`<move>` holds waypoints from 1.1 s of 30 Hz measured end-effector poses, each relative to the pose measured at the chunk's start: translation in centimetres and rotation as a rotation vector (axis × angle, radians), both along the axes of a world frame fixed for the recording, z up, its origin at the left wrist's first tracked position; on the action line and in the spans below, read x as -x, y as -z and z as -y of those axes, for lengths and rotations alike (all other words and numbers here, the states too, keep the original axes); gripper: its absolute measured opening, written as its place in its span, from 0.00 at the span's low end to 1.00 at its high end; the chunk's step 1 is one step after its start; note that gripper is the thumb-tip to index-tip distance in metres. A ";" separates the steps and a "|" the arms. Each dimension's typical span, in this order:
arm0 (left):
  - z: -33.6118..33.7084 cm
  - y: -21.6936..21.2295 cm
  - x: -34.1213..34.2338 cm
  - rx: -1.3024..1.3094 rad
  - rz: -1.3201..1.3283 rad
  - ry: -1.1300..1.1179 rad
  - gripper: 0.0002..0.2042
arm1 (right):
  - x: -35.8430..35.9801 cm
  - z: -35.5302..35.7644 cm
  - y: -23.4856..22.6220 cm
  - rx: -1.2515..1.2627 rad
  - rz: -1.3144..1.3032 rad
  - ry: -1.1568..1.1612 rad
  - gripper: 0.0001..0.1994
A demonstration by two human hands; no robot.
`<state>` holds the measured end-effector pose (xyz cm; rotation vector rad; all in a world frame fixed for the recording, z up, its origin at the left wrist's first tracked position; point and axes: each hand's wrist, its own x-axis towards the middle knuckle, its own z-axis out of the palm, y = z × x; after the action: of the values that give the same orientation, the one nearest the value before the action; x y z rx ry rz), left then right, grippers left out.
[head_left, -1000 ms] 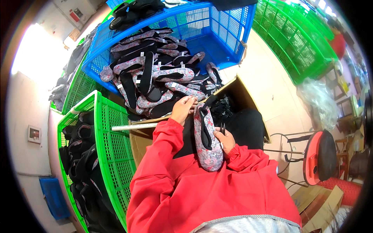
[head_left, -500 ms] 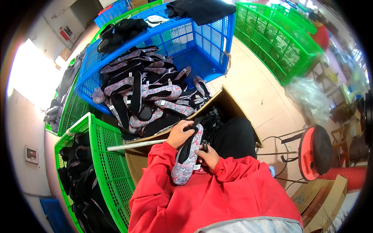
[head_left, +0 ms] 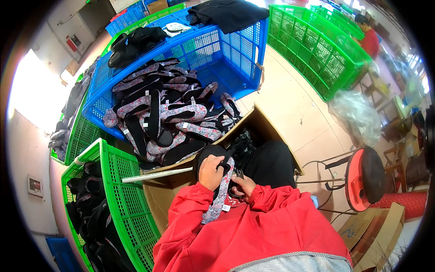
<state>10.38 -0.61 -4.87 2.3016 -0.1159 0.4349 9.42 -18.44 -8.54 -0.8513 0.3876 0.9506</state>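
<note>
My left hand (head_left: 211, 173) is closed around a floral fabric slipper (head_left: 220, 198) with black parts, held over my lap. The slipper stands on its side, so its narrow patterned edge shows, and a white label hangs from it. My right hand (head_left: 245, 185) is closed beside the slipper. A small dark tool (head_left: 239, 174), which looks like thread snips, pokes up from its fingers; most of it is hidden. Just beyond my hands, a heap of similar slippers (head_left: 183, 112) spills from a tipped blue crate (head_left: 213, 43).
An open cardboard box (head_left: 272, 124) with black material stands at my knees. Left, a green crate (head_left: 129, 195) holds dark slippers, and a pale rod (head_left: 156, 175) juts from it. A red-and-black stool (head_left: 362, 179) stands right. Green crates (head_left: 312, 50) and a person (head_left: 370, 43) are farther off.
The slipper has been turned from its open side, so its edge and a black part now show. My left hand has shifted down over it. The whole view has shifted slightly.
</note>
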 end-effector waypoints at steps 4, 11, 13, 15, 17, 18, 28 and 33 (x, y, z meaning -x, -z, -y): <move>-0.1 0.1 0.1 -0.015 -0.001 0.002 0.15 | -1.0 0.8 -0.1 0.017 -0.011 0.061 0.11; -0.2 0.2 -0.3 0.016 -0.007 0.012 0.15 | -3.4 1.7 4.4 -0.049 -0.164 0.272 0.09; -0.3 0.2 -0.4 0.026 0.006 0.019 0.15 | -3.6 1.6 4.5 -0.059 -0.169 0.231 0.08; -0.3 0.2 -0.5 0.028 -0.008 0.008 0.15 | -3.7 1.6 4.9 -0.060 -0.167 0.216 0.08; -0.3 0.3 -0.6 0.030 -0.016 0.003 0.15 | -3.8 1.6 5.4 -0.071 -0.176 0.212 0.08; -0.3 0.3 -0.6 0.030 -0.017 0.002 0.15 | -3.8 1.6 5.4 -0.071 -0.177 0.210 0.08; -0.2 -0.1 -1.0 0.014 -0.054 -0.004 0.14 | -4.1 1.4 5.1 -0.043 -0.188 0.195 0.08; -0.2 0.1 -1.0 0.026 -0.034 0.001 0.15 | -4.2 1.5 5.0 -0.029 -0.203 0.182 0.08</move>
<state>11.40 -0.38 -4.96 2.2823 -0.0938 0.3947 13.65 -19.91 -13.53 -0.6827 0.6141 0.8732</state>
